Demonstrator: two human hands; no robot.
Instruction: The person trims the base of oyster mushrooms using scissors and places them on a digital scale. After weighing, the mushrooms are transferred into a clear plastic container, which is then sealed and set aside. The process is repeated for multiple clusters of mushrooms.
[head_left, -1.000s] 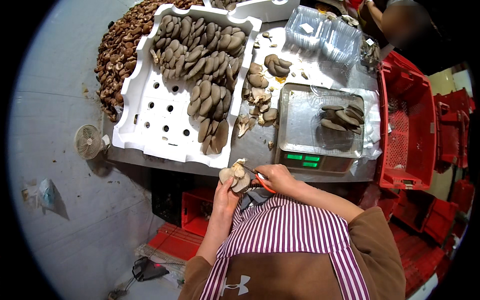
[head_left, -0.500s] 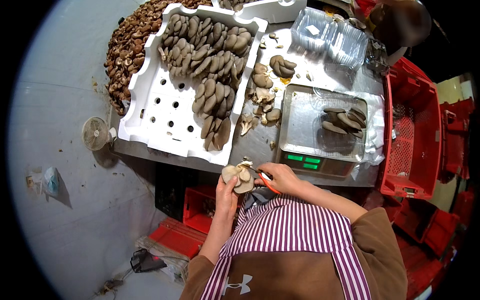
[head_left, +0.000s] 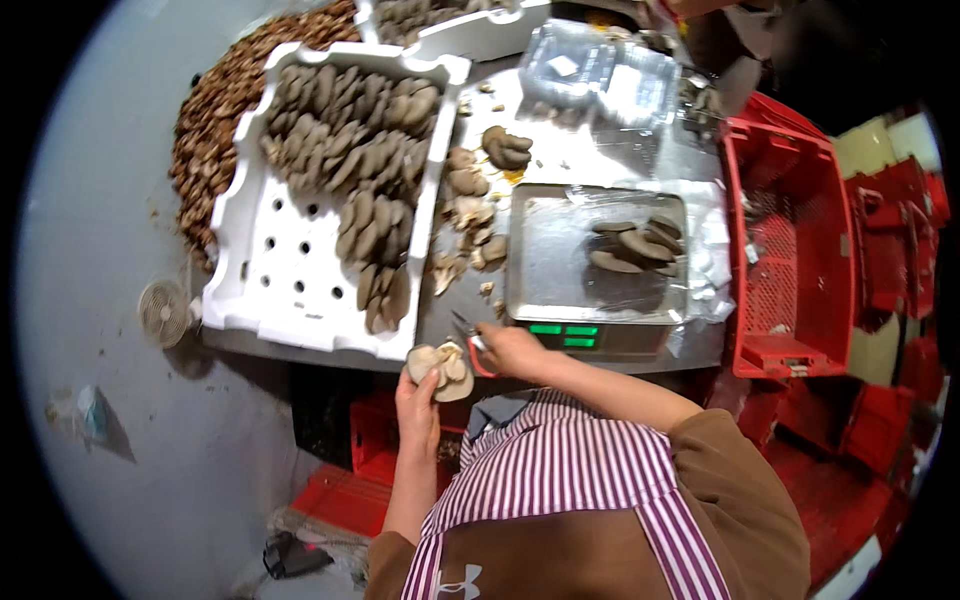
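My left hand (head_left: pixel 418 408) pinches a small cluster of oyster mushrooms (head_left: pixel 456 388) at the front edge of the table, pale gills and stems facing up. Just to its right, my right hand (head_left: pixel 511 351) grips scissors (head_left: pixel 463 322) with red-orange handles. Their blades point up and left, apart from the cluster. Beyond my hands stands a digital scale (head_left: pixel 533 300) with a lit green display. Dark grey oyster mushrooms (head_left: pixel 640 245) lie in clear plastic on its metal tray. Loose mushrooms and stem trimmings (head_left: pixel 470 213) lie left of the scale.
A white foam crate (head_left: pixel 232 310) at left holds rows of oyster mushrooms. Brown mushrooms (head_left: pixel 205 150) are heaped behind it. Clear plastic containers (head_left: pixel 570 65) are stacked at the back, and a red plastic crate (head_left: pixel 845 290) stands to the right. A small fan (head_left: pixel 165 312) is at far left.
The scissors have drawn away from the cluster's stem and now point up beside it. My left hand still holds the cluster. The whole view has shifted, moving the table leftward and slightly down.
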